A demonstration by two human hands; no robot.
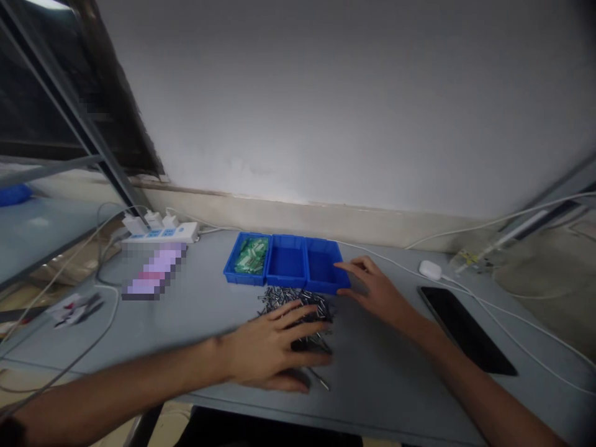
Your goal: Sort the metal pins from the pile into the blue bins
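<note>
My left hand (pixel 270 351) lies over the near side of a heap of small dark metal screws (pixel 298 304) on the grey table (pixel 186 310), fingers spread and stretched out. My right hand (pixel 377 292) rests to the right of the heap with fingers extended, its fingertips touching the right end of a row of three blue bins. The left bin (pixel 248 257) holds green parts. The middle bin (pixel 286 261) and the right bin (pixel 323 266) look bare inside. One loose screw (pixel 320 379) lies near the front edge.
A black phone (pixel 465 338) lies flat at the right, beside a white charger (pixel 429 269) with white cables. A white power strip (pixel 161 234) with plugs sits at the back left, a blurred pink object (pixel 153 273) in front of it. A white wall rises behind.
</note>
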